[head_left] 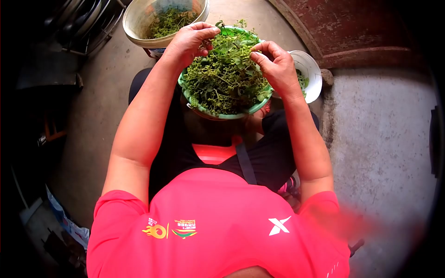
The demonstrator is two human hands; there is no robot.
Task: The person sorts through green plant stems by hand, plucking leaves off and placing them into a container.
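A basin with a green rim point(225, 116) stands between my knees, heaped with leafy sprigs of small green berries point(222, 78). Over the far left side of the heap, my left hand point(192, 42) is closed, thumb and forefinger pinched on a leafy sprig point(221, 24). My right hand point(277, 65) pinches at a berry sprig over the right side of the heap, thumb against forefinger. The exact stem between those fingertips is too small to make out.
A large pale bucket point(134, 28) holding more green sprigs stands at the far left. To the right, a white bucket point(313, 76) with some leaves in it sits near a dark red wooden panel point(352, 32). A rack of dark pans point(88, 23) is at upper left.
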